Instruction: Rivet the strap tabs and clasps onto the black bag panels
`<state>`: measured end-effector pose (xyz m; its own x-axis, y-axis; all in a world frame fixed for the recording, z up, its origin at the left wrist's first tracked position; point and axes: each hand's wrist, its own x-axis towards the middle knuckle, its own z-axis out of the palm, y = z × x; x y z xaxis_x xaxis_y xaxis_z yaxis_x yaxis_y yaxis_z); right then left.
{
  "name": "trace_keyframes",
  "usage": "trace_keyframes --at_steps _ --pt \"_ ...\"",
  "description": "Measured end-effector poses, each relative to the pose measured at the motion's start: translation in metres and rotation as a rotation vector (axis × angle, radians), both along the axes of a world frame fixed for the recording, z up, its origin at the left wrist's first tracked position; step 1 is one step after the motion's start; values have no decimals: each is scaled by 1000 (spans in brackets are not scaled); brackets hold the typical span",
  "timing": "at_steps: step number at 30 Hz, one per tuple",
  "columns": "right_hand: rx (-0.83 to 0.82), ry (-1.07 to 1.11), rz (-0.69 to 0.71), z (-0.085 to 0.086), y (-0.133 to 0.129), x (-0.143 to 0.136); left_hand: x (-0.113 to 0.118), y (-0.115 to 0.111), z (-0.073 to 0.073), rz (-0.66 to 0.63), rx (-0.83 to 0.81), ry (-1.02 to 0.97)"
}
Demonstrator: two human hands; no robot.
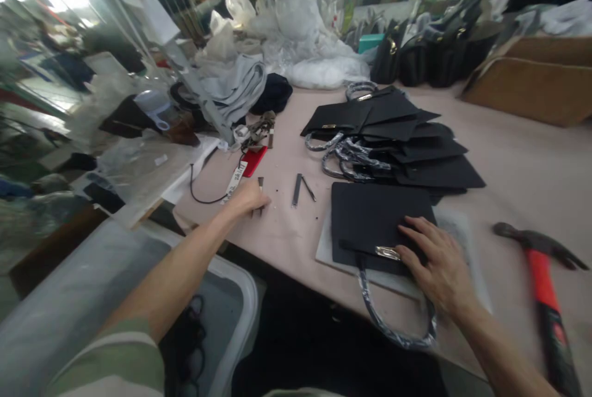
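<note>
My left hand [252, 196] is on the table's left part, its fingers closed around a small dark metal tool [261, 185]. My right hand [435, 261] lies with fingers spread on a black bag panel [379, 212], near its shiny metal clasp [387, 253]. A handle wrapped in clear film [383, 323] hangs from the panel toward the table's front edge. Under the panel is a pale board [324, 243]. Between my hands lie two slim dark tools [296, 190].
Behind the panel is a stack of black bag panels [416, 144] with wrapped handles. A hammer [541, 274] with a red and black grip lies at the right. Further back stand black bags [416, 58] and a cardboard box [531, 82]. A white bin [250, 298] is below, left.
</note>
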<state>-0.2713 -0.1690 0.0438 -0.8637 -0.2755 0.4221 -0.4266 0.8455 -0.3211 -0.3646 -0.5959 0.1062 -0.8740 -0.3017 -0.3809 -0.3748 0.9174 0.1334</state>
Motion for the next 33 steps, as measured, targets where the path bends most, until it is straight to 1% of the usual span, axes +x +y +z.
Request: trace_keyframes --at_steps 3,5,7,9,10,11,13,15,16,18,19,21,23,26,29,33 --pt "-16 -17 -11 2 -2 3 -1 2 -4 -18 -55 -16" --pt "-26 -33 -19 3 -2 5 0 -1 -9 -30 -47 -35" --pt "-34 -46 -25 4 -3 6 2 -7 -13 3 -5 -68" --pt "-43 -52 -30 4 -3 7 4 -11 -14 86 83 -59" --pt "-49 -53 -33 5 -3 8 6 -12 -13 141 169 -35" --pt "-56 -53 -34 5 -3 8 9 -13 -11 199 290 -10" --pt "-67 -53 -33 5 -4 8 19 -8 -6 304 625 29" --pt "-71 -55 -30 5 -4 8 31 5 0 359 990 60" --pt "-72 -56 -29 6 -4 8 38 15 1 367 1149 82" --pt "-75 -58 -29 7 -5 8 52 40 0 358 1403 131" --pt "-77 -60 -28 7 -5 8 58 55 -2 347 1498 150" --pt "-80 -65 -29 8 -5 8 68 86 -11 305 1615 187" --pt "-77 -72 -29 8 -5 8 73 113 -21 248 1646 260" --pt "-73 -74 -29 8 -5 8 76 137 -35 117 1557 409" --pt "-71 -73 -33 9 -6 8 79 144 -42 -40 1426 465" --pt "-75 -96 -42 11 -7 8 87 142 -46 -202 1309 538"
